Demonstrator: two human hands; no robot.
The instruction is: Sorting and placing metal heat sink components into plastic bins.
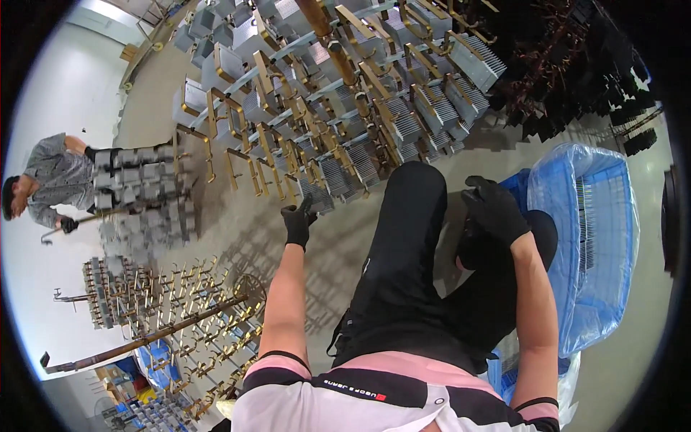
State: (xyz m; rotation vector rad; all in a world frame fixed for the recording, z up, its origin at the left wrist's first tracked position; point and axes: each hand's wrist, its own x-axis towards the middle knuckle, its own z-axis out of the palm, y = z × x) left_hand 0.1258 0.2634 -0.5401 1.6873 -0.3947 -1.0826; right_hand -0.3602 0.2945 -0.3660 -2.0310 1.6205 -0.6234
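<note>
Person seated on floor, black trousers, both hands gloved. Left hand [296,225] raised to near lower edge of big hanging rack [317,108], fingers closed round small dark piece (cannot tell what) just under row of finned metal blocks [338,176]. Right hand [495,210] loosely curled, resting on raised knee, holding nothing visible. Blue crate [586,237] lined with plastic at right, touching leg. Rack mostly loaded already; bare hooks at near left edge. Second, emptier rack [180,317] lies lower left. Another person [54,180] far left, bent over loaded blocks
</note>
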